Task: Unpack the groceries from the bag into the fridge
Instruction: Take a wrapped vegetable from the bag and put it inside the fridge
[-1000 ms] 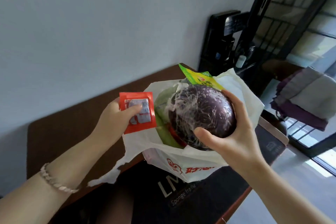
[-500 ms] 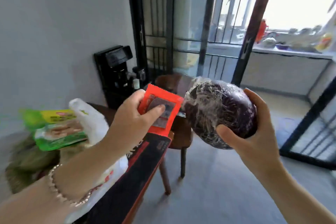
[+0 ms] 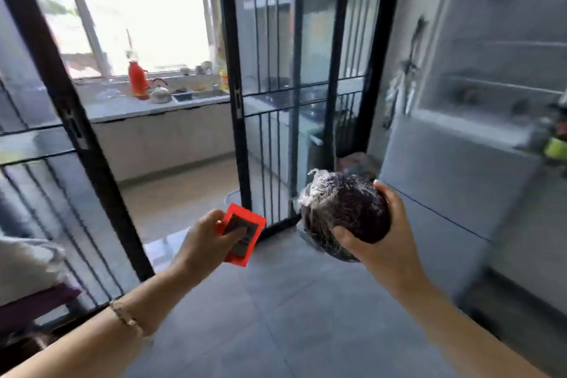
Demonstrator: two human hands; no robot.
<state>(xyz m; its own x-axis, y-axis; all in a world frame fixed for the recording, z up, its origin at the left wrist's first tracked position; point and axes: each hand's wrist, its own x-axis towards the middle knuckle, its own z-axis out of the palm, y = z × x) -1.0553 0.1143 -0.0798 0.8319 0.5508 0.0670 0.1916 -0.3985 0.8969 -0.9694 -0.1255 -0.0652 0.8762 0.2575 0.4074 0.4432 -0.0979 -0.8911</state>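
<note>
Left hand [image 3: 205, 241] clenched, right hand [image 3: 387, 241] cupped — arms outstretched

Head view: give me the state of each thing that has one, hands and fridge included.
left hand: shut on red packet
red packet: held in the air, tilted
right hand: shut on wrapped purple cabbage
wrapped purple cabbage: held in the air, plastic wrap on
fridge: upper door looks open, shelves showing, blurred; lower part shut
sliding glass door: cannot tell, blurred

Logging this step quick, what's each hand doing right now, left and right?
Left hand: closed on the red packet, thumb pressed on its face.
Right hand: closed around the plastic-wrapped purple cabbage.
</note>
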